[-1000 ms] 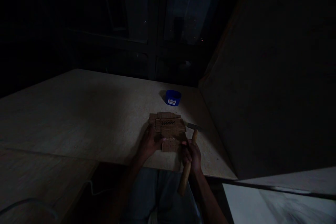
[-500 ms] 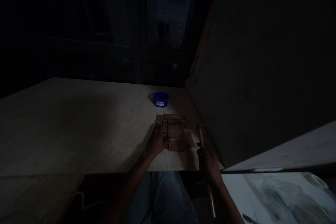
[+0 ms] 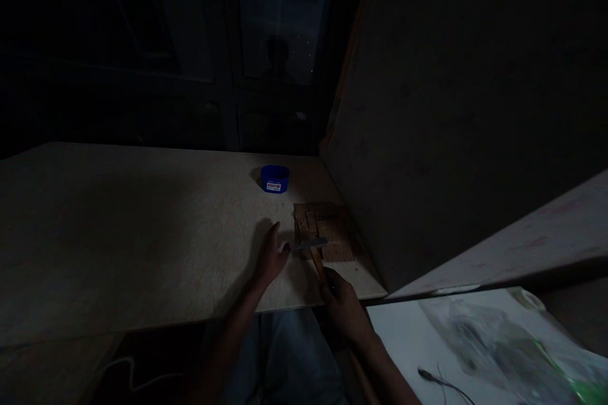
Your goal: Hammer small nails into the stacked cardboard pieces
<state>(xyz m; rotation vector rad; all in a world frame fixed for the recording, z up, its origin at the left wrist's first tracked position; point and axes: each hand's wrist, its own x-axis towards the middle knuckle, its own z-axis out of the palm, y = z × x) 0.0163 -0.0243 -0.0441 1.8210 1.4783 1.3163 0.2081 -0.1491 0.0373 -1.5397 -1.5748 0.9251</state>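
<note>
A hammer (image 3: 317,261) with a wooden handle is gripped in my right hand (image 3: 344,304), whose fingers wrap round the handle. Its dark metal head lies across the near left part of a flat brown cardboard piece (image 3: 338,247), which has dark printed marks. Whether the head touches the cardboard I cannot tell. My left hand (image 3: 272,261) is just left of the cardboard, with thumb and finger apart. One fingertip is close to the left end of the hammer head; contact is unclear in the dim light.
A blue plastic container (image 3: 274,179) with a white label stands behind the cardboard on the pale tabletop (image 3: 190,221). A dark upright panel (image 3: 456,139) borders the right side. At the lower right, a white surface (image 3: 394,323) bears a cable (image 3: 444,383) and clear plastic (image 3: 494,342).
My right hand has brought the hammer leftward from beside the cardboard to over it. My left hand has come off the cardboard to its left. The view has shifted slightly right.
</note>
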